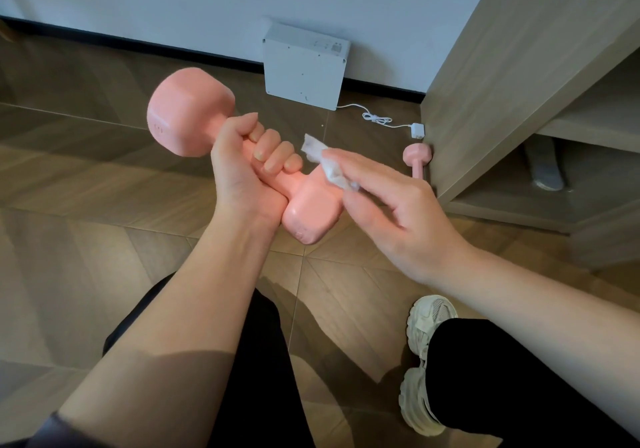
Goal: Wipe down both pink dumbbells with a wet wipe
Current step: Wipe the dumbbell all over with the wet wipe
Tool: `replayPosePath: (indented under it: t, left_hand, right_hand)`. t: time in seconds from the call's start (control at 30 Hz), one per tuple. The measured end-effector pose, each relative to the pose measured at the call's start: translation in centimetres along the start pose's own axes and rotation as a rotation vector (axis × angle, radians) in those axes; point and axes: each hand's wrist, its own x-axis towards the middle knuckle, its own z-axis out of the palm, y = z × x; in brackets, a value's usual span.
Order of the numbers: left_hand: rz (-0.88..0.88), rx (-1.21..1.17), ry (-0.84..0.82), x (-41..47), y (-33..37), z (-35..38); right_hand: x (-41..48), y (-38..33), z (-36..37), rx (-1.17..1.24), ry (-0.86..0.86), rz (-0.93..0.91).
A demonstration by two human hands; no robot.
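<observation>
While the left hand (242, 170) gripped the handle of the held dumbbell (188, 112), all four fingers were curled round the bar and the thumb lay along its upper side. One pink head stood up and away beyond the knuckles; the other head pointed down, just past the heel of the palm. The dumbbell was off the floor (86, 188), tilted.

The right hand (391, 202) was flat, fingers straight and close together, thumb spread apart below. Under those fingers lay the wet wipe (325, 163), crumpled, pressed against the upper side of the lower head; a loose corner stuck out past the fingertips towards the left hand's knuckles.

The second dumbbell (417, 157) lay on the floor beyond the right hand, touching or just beside the corner of a wooden cabinet (502, 84); contact could not be told. Further beyond both hands, a white box (304, 67) leaned at the wall, its cable (377, 118) running to a plug (418, 131) near the second dumbbell. Below the right forearm: a pale shoe (420, 361).
</observation>
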Motion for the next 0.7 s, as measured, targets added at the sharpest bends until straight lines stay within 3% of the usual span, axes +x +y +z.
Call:
replayPosePath:
  t: [0.13,0.27,0.4,0.5,0.6,0.7]
  left_hand:
    - [-0.001,-0.076,0.091,0.1,-0.5,0.1]
    - [-0.027,-0.161,0.167,-0.2,-1.2,0.4]
    - [-0.095,-0.070,0.186,-0.3,-1.2,0.7]
    - [-0.129,0.013,0.344,-0.2,-1.3,0.5]
    - [-0.121,0.087,0.425,-0.1,-1.0,-0.3]
    - [-0.032,0.002,0.337,-0.2,-0.1,-0.3]
  right_hand:
    - [-0.3,0.5,0.4,-0.189,-0.057,-0.110]
    - [-0.2,1.4,1.2,-0.126,-0.062,-0.109]
    - [0.3,1.9,0.8,-0.370,-0.008,-0.361]
    - [0.3,2.3,0.9,-0.512,-0.047,-0.490]
    - [-0.3,1.8,1.3,-0.530,-0.148,-0.419]
    - [-0.3,1.2,0.6,-0.420,-0.159,-0.232]
